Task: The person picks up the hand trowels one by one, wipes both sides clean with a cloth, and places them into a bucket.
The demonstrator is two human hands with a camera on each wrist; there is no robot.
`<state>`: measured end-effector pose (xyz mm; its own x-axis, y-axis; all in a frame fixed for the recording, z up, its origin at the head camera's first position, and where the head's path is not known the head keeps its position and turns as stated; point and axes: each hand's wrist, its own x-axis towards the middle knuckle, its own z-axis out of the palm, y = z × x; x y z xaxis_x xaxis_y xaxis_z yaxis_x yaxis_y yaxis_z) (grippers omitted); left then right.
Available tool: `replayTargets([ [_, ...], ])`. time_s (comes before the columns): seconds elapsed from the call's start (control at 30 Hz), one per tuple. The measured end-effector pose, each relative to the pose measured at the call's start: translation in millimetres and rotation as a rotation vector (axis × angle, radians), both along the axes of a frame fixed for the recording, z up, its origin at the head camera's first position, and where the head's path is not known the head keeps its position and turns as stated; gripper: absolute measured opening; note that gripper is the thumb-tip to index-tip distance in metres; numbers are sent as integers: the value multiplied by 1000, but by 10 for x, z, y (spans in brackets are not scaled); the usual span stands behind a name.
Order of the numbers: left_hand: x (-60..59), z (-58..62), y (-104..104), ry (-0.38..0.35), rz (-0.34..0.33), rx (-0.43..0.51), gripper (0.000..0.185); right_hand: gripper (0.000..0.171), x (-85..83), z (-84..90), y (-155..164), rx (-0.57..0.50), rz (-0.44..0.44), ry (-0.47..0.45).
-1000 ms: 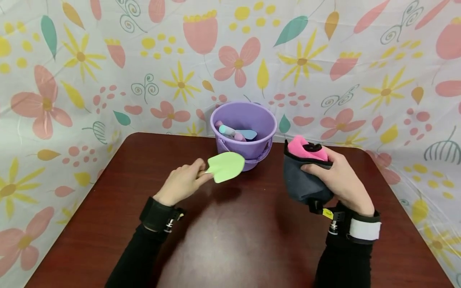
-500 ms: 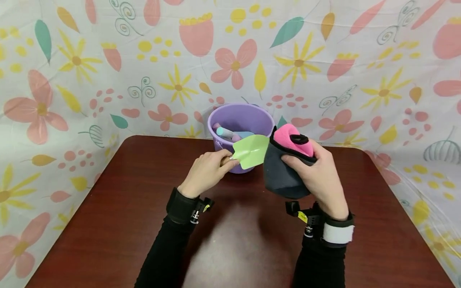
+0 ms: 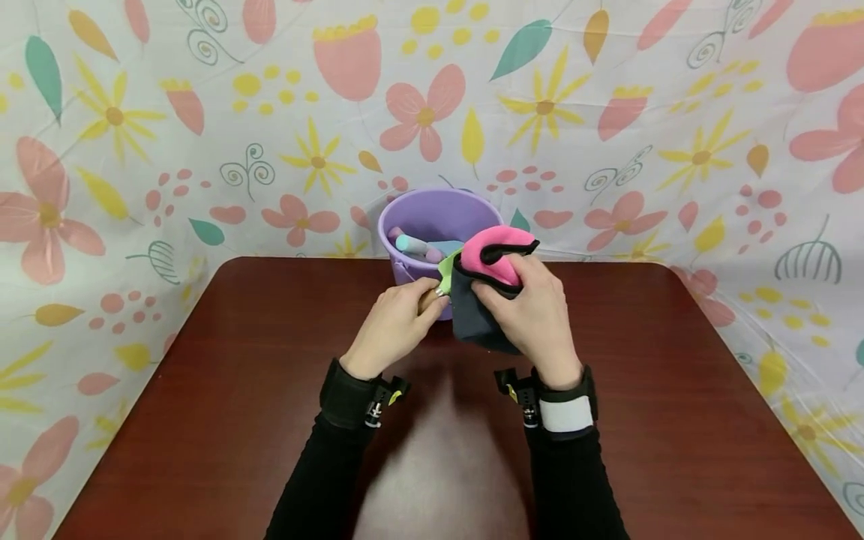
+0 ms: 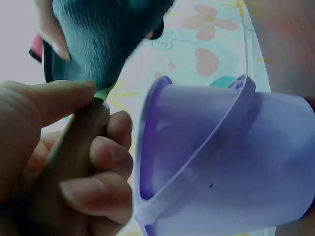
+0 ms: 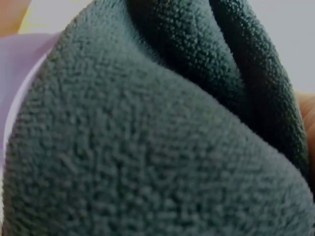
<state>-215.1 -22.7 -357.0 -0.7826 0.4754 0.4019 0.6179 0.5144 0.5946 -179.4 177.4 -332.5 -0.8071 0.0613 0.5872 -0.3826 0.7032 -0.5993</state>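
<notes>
My left hand (image 3: 391,328) grips the wooden handle (image 4: 74,152) of a small trowel with a light green blade (image 3: 447,271). Most of that blade is hidden behind or within a folded cloth (image 3: 481,315), dark grey on one side and pink on the other, edged in black. My right hand (image 3: 536,319) holds the cloth, thumb on the grey side, against the trowel. In the right wrist view the grey cloth (image 5: 123,147) fills nearly everything. Both hands are just in front of a purple bucket (image 3: 442,206).
Inside the bucket lie tools with a light blue and lilac handle (image 3: 413,245). It stands at the back of a dark red-brown table (image 3: 270,390), close to a flower-printed curtain (image 3: 236,105). The bucket's handle (image 4: 206,142) hangs down its side.
My right hand has brought the cloth leftward onto the trowel, covering most of the blade. My left hand has carried the trowel right, up to the bucket's front.
</notes>
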Motion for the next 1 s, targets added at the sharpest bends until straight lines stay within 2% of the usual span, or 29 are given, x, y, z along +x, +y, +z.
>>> replayTargets([
  [0.2,10,15,81,51,2,-12,20,30,8,-13,-127,25,-6,6],
  [0.5,33,21,80,110,-12,0,15,29,-16,-17,-147,4,-42,22],
  [0.63,39,33,69,124,-38,1,21,27,-43,-22,-92,-14,-68,29],
  [0.8,55,48,55,100,-79,30,23,25,-53,-11,9,-49,-98,61],
  [1.0,66,63,43,71,-83,25,21,27,-64,-6,98,-69,-132,68],
])
